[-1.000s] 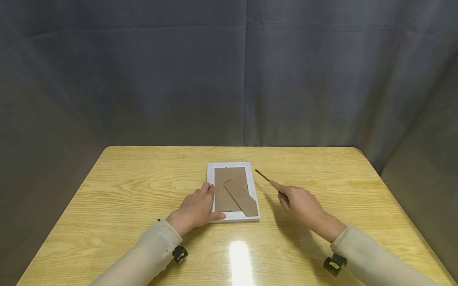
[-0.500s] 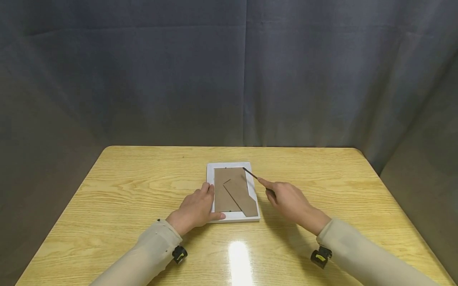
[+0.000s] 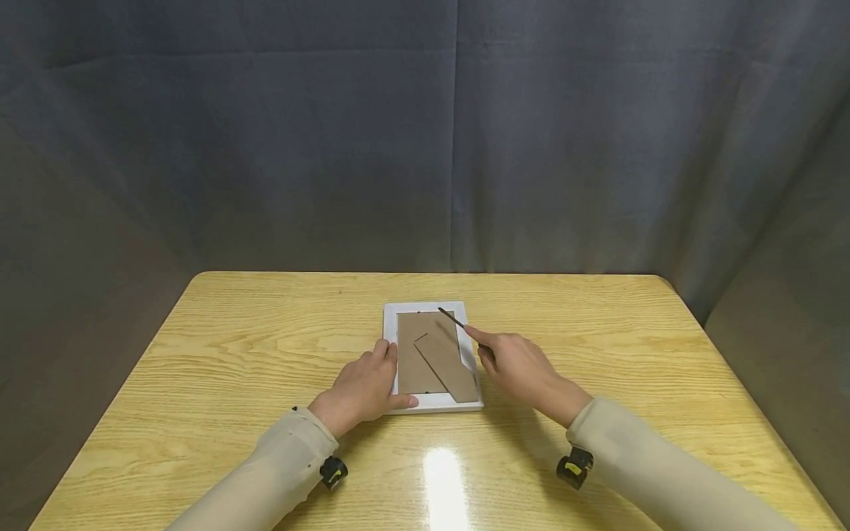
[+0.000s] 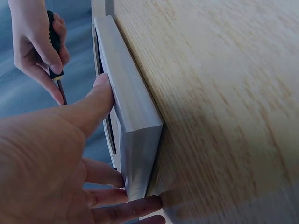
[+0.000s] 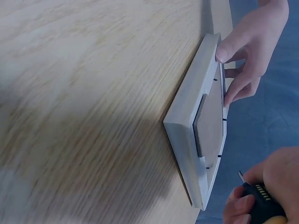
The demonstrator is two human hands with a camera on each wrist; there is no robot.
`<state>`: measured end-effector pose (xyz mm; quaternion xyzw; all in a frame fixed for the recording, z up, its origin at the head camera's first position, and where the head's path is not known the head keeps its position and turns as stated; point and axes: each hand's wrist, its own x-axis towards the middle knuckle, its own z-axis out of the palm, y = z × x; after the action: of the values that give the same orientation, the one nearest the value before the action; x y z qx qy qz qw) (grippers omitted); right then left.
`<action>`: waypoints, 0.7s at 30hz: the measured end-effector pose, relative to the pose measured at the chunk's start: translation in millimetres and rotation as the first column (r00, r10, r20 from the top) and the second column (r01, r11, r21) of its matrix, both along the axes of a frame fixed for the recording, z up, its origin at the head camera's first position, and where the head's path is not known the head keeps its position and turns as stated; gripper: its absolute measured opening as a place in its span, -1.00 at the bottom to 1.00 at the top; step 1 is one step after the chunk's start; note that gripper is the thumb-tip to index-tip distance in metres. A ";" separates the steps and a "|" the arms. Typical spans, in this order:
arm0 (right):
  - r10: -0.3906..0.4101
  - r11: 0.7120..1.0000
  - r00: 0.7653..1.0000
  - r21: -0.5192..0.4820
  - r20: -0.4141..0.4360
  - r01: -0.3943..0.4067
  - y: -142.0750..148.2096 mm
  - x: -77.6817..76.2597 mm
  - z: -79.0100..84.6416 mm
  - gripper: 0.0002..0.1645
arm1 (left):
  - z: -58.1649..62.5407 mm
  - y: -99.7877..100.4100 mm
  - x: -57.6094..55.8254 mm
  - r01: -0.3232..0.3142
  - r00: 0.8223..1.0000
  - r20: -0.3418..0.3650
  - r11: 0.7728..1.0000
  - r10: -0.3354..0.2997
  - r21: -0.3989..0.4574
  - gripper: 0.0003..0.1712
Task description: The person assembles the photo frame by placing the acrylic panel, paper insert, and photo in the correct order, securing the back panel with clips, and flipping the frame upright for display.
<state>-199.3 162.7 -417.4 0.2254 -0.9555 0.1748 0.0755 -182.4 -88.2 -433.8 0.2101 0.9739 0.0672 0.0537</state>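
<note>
glossy wood table (image 3: 265, 346), smooth frame (image 3: 434, 400), cloth curtain (image 3: 332, 147)

Picture frame's (image 3: 438, 402) white with a plain brown backing board (image 3: 410, 372), screwdriver's (image 5: 260, 204) blackish with yellow bits, tabletop's (image 3: 265, 346) yellowish woodgrain, 2 beige sleeves (image 3: 279, 457), dark grey-blue curtain (image 3: 319, 147).

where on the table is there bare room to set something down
On the table, bare wood lies left of the left hand, behind the picture frame toward the curtain, and right of the right hand to the table's edge. Crowded: the frame, where the left hand holds the near left corner and the right hand holds a screwdriver over the far end.
</note>
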 end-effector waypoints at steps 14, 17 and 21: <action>-0.029 0.999 0.998 0.024 0.063 0.028 -17.0 -10.0 -6.6 -0.47 | 0.8 -1.4 -0.7 -0.004 1.000 0.006 1.000 0.004 0.013 0.14; -0.037 0.999 0.996 0.025 0.080 0.035 -20.2 -11.0 -8.0 -0.47 | 0.0 -1.5 -1.3 0.000 1.000 0.000 1.000 0.000 0.012 0.15; -0.039 0.999 0.993 0.030 0.110 0.036 -24.4 -11.1 -9.2 -0.48 | -0.4 -1.2 -1.5 0.000 1.000 0.001 1.000 0.000 0.011 0.15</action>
<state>-210.4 138.3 -426.6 0.1985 -0.9646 0.1721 0.0223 -183.9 -89.4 -434.2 0.2104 0.9735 0.0729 0.0528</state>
